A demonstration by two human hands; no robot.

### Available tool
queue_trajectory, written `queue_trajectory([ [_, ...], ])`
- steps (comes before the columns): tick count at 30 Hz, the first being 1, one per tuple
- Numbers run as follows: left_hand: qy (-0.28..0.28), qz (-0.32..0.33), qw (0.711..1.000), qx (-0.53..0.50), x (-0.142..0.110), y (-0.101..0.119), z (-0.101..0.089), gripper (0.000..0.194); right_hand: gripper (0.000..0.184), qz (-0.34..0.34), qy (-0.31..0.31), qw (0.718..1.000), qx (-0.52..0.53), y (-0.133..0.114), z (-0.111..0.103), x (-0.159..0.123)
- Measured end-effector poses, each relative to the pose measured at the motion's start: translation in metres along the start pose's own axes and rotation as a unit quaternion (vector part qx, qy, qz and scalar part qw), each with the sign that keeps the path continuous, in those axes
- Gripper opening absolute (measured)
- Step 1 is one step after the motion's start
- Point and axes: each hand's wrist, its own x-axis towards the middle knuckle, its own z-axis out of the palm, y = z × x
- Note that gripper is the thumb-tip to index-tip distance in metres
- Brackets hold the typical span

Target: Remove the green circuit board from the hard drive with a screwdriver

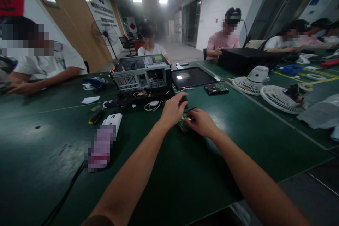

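Single head view. Left hand (173, 110) sits just above the far-left side of a green-faced drive unit (182, 126), its thumb and fingers closed on a small dark object (184, 101); the object's type is not resolvable. Right hand (200, 122) lies over the unit's right part, fingers curled down onto it and covering much of the board; whether that grip is clamped on the unit or merely resting there, cannot tell. Unit location: on the green table (251, 132), in front of the person, between and under the two hands. Beyond, slightly left: an open computer case (143, 79), ports and slots facing the near side, with a white cable (153, 106) near its base. Right of the case, a flat black panel (193, 77); nearer than the panel and to its right, a second drive (216, 88) with green board showing. Left side: a yellow-and-black screwdriver (96, 116) near a white-and-purple object (103, 144), partly pixelated. Far right: white fan parts (250, 81), grilles visible. Co-workers seated around the table; one in pink (224, 40) has a hand beside a black box (247, 59).
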Motion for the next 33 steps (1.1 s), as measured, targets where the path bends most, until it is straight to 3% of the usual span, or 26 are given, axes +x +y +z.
queue_trajectory([
  [3,-0.002,-0.019,1.0,0.003,-0.001,0.0,0.0,0.032,0.047,-0.038,-0.044,0.997,-0.047,-0.022,0.002,-0.003],
  [7,-0.008,-0.032,0.999,-0.001,-0.003,0.0,0.001,0.028,0.053,-0.044,-0.065,0.991,-0.105,-0.032,0.007,-0.004],
  [18,-0.025,-0.036,0.999,-0.013,0.0,-0.005,-0.001,0.026,0.039,-0.092,-0.121,0.986,-0.069,-0.005,-0.012,-0.003],
  [26,-0.031,-0.023,0.999,-0.003,0.001,-0.011,-0.003,0.031,0.04,-0.074,-0.106,0.988,-0.088,0.011,-0.006,-0.002],
  [31,-0.029,-0.025,0.999,0.0,0.002,-0.009,-0.003,0.031,0.028,-0.04,-0.08,0.99,-0.106,-0.002,0.001,-0.002],
  [33,-0.03,-0.03,0.999,0.003,0.002,-0.008,-0.003,0.031,0.041,-0.019,-0.059,0.991,-0.121,-0.012,0.008,-0.001],
])
